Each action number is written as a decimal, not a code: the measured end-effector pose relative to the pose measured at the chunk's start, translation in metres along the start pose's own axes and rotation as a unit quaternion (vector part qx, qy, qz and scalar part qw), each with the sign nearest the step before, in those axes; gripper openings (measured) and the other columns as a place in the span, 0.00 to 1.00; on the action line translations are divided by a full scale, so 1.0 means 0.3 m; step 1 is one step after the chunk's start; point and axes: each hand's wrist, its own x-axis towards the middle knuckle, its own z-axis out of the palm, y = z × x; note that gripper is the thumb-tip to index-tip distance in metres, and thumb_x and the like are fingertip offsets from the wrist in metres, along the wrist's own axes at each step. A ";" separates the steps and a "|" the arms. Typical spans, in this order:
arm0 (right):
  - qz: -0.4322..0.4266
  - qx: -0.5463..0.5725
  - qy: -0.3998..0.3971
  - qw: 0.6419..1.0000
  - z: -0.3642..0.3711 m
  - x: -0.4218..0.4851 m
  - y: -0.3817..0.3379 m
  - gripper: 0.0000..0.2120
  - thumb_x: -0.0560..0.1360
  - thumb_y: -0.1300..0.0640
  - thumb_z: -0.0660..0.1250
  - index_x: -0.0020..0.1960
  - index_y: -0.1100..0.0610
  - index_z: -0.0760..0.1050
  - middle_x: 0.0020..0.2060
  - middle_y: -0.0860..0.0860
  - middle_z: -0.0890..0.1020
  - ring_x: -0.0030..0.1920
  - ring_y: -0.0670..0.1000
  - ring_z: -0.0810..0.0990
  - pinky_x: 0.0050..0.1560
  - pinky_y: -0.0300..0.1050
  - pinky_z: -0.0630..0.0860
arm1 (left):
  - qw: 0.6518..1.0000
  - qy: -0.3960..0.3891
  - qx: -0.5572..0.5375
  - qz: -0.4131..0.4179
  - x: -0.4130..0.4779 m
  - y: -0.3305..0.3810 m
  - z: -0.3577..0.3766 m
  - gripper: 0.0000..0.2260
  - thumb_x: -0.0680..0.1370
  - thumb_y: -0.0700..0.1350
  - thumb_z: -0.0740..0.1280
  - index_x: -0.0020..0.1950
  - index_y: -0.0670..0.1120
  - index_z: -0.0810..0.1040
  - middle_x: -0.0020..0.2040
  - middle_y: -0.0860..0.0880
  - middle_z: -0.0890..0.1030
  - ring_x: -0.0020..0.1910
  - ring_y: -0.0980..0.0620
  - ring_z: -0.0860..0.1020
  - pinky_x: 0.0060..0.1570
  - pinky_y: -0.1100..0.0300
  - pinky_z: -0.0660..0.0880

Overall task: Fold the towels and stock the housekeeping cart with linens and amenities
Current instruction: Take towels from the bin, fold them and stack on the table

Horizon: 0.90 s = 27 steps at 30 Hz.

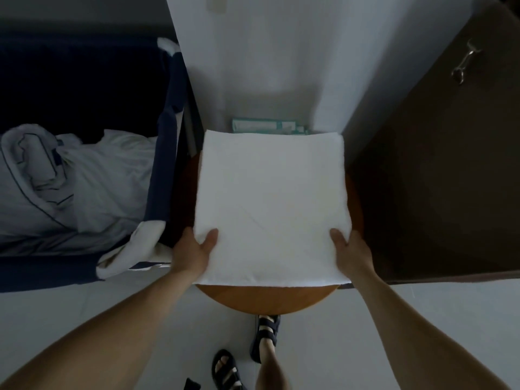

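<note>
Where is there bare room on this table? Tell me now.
Mainly the near crescent of the round wooden table, between the folded white towel and the rim. The left hand and right hand grip the towel's near corners; teal boxes crowd the far edge.

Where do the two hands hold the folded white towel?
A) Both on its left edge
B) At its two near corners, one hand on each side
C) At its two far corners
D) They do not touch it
B: the left hand and the right hand each pinch a near corner of the white towel, thumbs on top.
</note>
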 end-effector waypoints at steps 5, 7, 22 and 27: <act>-0.023 -0.055 0.046 0.997 0.014 -0.020 0.011 0.23 0.80 0.34 0.51 0.60 0.53 0.65 0.52 0.57 0.80 0.48 0.60 0.80 0.52 0.56 0.79 | 0.999 -0.007 0.039 -0.018 0.010 -0.005 -0.011 0.27 0.76 0.64 0.64 0.64 0.44 0.66 0.60 0.43 0.78 0.51 0.44 0.76 0.51 0.52 0.73; -0.027 -0.069 0.063 0.995 0.016 -0.032 0.004 0.24 0.80 0.35 0.54 0.67 0.51 0.63 0.58 0.56 0.78 0.54 0.63 0.79 0.55 0.60 0.78 | 0.995 0.014 0.100 0.001 0.003 0.010 -0.021 0.34 0.77 0.63 0.64 0.74 0.43 0.59 0.67 0.41 0.74 0.60 0.39 0.75 0.58 0.47 0.73; -0.244 -0.386 0.033 0.889 0.164 -0.038 0.003 0.35 0.76 0.29 0.29 0.78 0.43 0.31 0.78 0.47 0.31 0.77 0.52 0.28 0.77 0.60 0.37 | 0.871 -0.043 0.403 0.277 -0.016 0.010 0.158 0.34 0.75 0.68 0.33 0.77 0.55 0.31 0.77 0.51 0.28 0.75 0.50 0.27 0.75 0.49 0.33; -0.241 -0.396 0.019 0.886 0.149 -0.041 -0.014 0.36 0.75 0.28 0.28 0.79 0.43 0.32 0.77 0.47 0.30 0.76 0.52 0.27 0.77 0.61 0.37 | 0.867 -0.076 0.417 0.261 -0.019 0.046 0.132 0.34 0.77 0.68 0.36 0.79 0.54 0.33 0.78 0.51 0.30 0.76 0.49 0.28 0.75 0.48 0.33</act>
